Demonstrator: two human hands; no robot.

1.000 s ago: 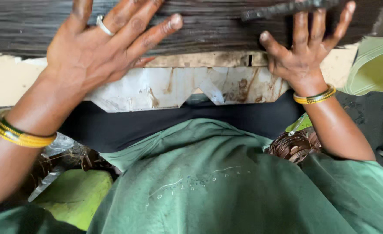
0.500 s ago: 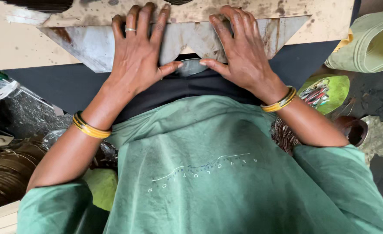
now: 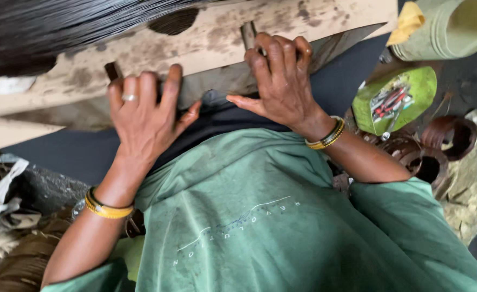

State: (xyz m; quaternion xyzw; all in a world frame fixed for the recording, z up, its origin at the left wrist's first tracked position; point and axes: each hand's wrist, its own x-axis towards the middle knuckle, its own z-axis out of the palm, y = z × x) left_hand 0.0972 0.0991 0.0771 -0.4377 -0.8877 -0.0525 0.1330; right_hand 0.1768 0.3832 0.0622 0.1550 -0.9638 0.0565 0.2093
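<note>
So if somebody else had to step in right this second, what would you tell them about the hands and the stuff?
Left hand: palm down, fingers spread on the lower edge of the stained wooden board; ring on one finger, yellow bangles at the wrist.
Right hand: fingers curled over the board's edge beside a small metal peg.
A bundle of dark strands lies across the board's far side.
A green tray of small tools sits on the right.
Done: both hands are on the board.
Left: neither hand touches the strands.

The dark fibre bundle (image 3: pixel 60 27) runs off the top and left edges. The green lid's (image 3: pixel 395 100) small contents are too tiny to identify (reddish, metallic bits), and the left hand's (image 3: pixel 144 116) fingertips blur.
</note>
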